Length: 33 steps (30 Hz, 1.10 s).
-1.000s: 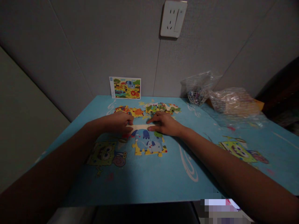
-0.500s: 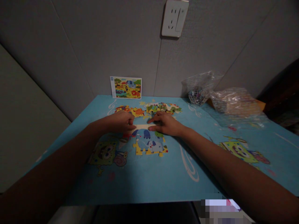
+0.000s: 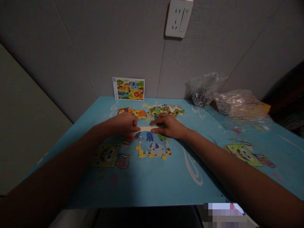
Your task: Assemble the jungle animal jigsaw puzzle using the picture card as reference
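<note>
A partly joined jigsaw block [image 3: 153, 146] with blue elephants on yellow ground lies mid-table. Along its far edge sits a pale cream puzzle piece [image 3: 145, 129]. My left hand [image 3: 123, 124] rests curled at the left end of that piece, thumb tip pressing on it. My right hand [image 3: 169, 126] lies at its right end, fingers together and pressing down on the piece and the block's top edge. Two more joined clusters of colourful pieces, an orange-yellow cluster [image 3: 133, 112] and a green cluster [image 3: 166, 110], lie just beyond my hands.
A blue cartoon-printed tabletop [image 3: 152, 183] stands against a grey wall. A picture card [image 3: 128, 89] leans on the wall at the back. Two crinkled clear plastic bags [image 3: 204, 89] [image 3: 238, 104] sit at the back right. A white wall socket [image 3: 178, 19] is above.
My left thumb has slid slightly right along the cream piece. Both hands otherwise hold their places; the view has shifted a little.
</note>
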Motion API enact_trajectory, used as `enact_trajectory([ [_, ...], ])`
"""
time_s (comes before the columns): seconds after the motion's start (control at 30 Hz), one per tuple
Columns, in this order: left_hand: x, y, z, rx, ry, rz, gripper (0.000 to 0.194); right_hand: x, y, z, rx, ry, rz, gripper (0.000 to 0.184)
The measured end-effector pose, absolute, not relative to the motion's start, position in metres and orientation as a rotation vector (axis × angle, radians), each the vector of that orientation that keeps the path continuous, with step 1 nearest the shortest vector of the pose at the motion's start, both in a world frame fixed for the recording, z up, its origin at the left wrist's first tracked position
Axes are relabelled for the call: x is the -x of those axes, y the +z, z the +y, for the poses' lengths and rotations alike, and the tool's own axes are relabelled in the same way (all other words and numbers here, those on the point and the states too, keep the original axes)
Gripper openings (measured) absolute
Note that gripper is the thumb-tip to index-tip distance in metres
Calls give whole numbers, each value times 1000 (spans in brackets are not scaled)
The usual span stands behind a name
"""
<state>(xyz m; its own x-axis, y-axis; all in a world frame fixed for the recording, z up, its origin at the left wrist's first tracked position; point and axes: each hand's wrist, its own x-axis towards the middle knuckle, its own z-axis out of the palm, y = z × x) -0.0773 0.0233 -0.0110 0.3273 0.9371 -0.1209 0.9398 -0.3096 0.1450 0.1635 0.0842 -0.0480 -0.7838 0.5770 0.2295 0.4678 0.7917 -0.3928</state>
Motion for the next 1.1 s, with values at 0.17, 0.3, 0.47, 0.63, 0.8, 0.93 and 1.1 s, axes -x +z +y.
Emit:
enact_trajectory([
  [0.17, 78, -10, 22, -2362, -20, 1651, 24, -162, -45, 82, 827, 477, -2647, 36],
  [0.3, 81, -13, 23, -2347, -10, 1619, 27, -161, -44, 81, 840, 505, -2651, 36],
  [0.47, 82, -14, 23, -2341, -19, 1621, 35, -162, -44, 81, 834, 509, -2639, 36],
  [0.63, 81, -14, 22, -2337, -19, 1617, 42, -161, -44, 81, 862, 530, -2591, 34],
  [0.8, 82, -15, 23, -2365, -14, 1618, 44, -166, -42, 91, 964, 200, -2438, 20],
  [0.93, 82, -16, 24, -2394, -10, 1621, 45, -177, -47, 107, 1251, -110, -2136, 36],
  [1.1, 76, -18, 23, -2502, 54, 1611, 43, -174, -54, 111, 1276, -161, -2422, 51],
])
